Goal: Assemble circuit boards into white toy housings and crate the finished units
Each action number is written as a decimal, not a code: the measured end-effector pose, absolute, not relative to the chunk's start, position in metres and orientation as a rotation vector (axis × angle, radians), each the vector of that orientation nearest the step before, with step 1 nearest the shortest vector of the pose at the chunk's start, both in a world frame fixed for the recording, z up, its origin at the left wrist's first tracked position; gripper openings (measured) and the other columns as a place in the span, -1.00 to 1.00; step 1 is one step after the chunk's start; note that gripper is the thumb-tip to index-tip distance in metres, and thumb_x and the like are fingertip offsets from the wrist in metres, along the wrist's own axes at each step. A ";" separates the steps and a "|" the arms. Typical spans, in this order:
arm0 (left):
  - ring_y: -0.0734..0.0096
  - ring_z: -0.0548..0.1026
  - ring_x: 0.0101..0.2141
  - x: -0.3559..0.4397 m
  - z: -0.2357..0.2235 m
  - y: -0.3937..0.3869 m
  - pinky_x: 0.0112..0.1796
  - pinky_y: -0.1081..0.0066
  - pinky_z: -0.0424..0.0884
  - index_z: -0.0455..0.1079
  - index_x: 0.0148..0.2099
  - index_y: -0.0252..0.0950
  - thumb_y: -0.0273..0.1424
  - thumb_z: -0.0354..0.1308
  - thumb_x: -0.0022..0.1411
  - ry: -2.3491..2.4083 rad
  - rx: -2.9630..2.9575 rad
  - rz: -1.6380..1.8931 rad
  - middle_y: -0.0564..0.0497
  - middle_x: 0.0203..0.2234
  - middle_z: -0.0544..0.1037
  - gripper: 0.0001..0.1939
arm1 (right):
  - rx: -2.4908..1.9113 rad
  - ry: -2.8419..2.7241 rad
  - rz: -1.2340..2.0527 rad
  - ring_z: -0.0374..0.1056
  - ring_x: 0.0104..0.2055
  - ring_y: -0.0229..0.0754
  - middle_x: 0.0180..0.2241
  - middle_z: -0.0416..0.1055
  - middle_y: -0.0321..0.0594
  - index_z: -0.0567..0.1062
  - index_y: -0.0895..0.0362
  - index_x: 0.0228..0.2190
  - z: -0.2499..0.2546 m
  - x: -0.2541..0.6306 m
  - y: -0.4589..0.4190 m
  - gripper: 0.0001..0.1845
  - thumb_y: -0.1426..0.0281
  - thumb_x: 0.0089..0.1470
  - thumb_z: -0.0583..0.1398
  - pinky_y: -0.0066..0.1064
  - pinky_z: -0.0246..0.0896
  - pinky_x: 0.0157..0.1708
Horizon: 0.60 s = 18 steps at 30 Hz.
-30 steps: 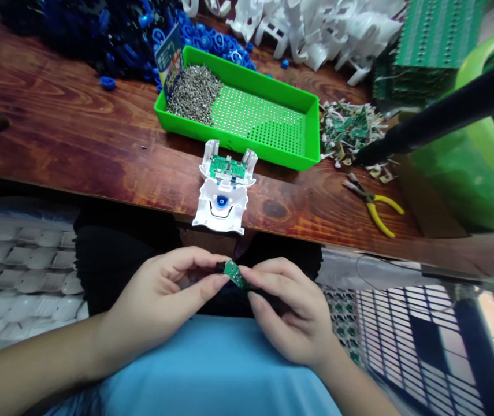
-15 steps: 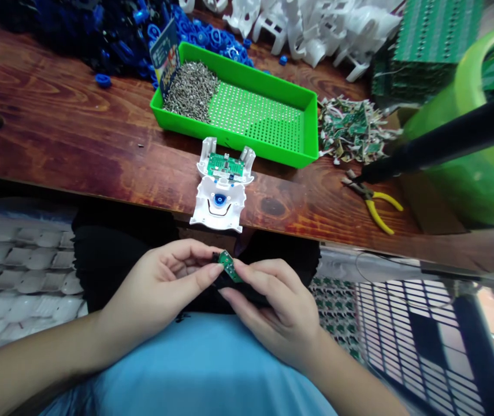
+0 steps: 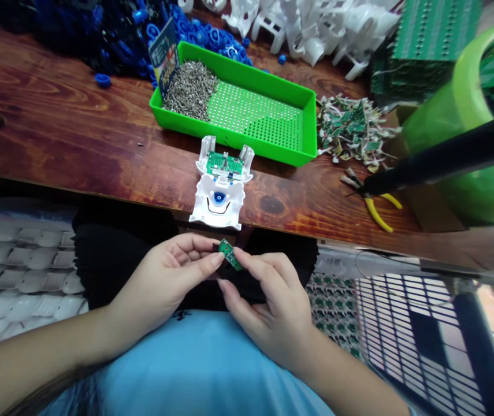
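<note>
L hand (image 3: 172,267) pinches sm. flat, angular grn PCB (image 3: 230,254); R hand (image 3: 278,306) part-open, fingertip (image 3: 241,257) at its edge.

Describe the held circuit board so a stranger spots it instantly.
Find the wooden table; below its near edge, look between left hand and right hand. The small green board there is hand-held, unlike the larger board in the white shell.

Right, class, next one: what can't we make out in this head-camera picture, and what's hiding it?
In the head view:
- The small circuit board's far side: turned away; the left hand covers one end.
- Print on the blue card: too small, blurred.
- Part of the pliers: behind the black rod.
- White shells: cut off by the top edge.
</note>
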<state>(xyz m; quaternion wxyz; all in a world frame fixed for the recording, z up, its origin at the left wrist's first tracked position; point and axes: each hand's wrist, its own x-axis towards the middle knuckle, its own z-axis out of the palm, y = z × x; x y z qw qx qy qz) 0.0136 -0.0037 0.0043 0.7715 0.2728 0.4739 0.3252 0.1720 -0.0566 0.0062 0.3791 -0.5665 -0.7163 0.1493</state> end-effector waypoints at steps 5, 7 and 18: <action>0.51 0.55 -0.38 0.017 0.006 -0.004 -0.29 0.56 0.47 0.51 -0.27 -0.26 -0.45 0.34 0.07 0.992 0.600 0.722 0.10 -0.46 0.59 -0.87 | -1.465 -1.795 0.375 0.41 -0.31 -0.29 -0.31 0.40 -0.21 0.36 0.04 0.07 0.007 0.172 -0.058 -0.47 0.48 0.03 0.24 -0.51 0.46 -0.33; 0.49 0.55 -0.36 0.018 0.006 -0.004 -0.28 0.54 0.47 0.50 -0.27 -0.26 -0.45 0.33 0.07 0.999 0.618 0.735 0.10 -0.46 0.59 -0.87 | -1.457 -1.797 0.366 0.41 -0.27 -0.28 -0.27 0.40 -0.19 0.35 0.03 0.08 0.006 0.173 -0.059 -0.45 0.49 0.04 0.24 -0.50 0.46 -0.28; 0.61 0.54 -0.36 0.019 0.004 -0.008 -0.30 0.67 0.43 0.48 -0.24 -0.23 -0.44 0.32 0.10 1.027 0.648 0.764 0.15 -0.43 0.60 -0.86 | -1.420 -1.810 0.330 0.40 -0.20 -0.27 -0.24 0.38 -0.16 0.31 0.08 0.10 0.004 0.171 -0.058 -0.42 0.55 0.02 0.24 -0.51 0.46 -0.21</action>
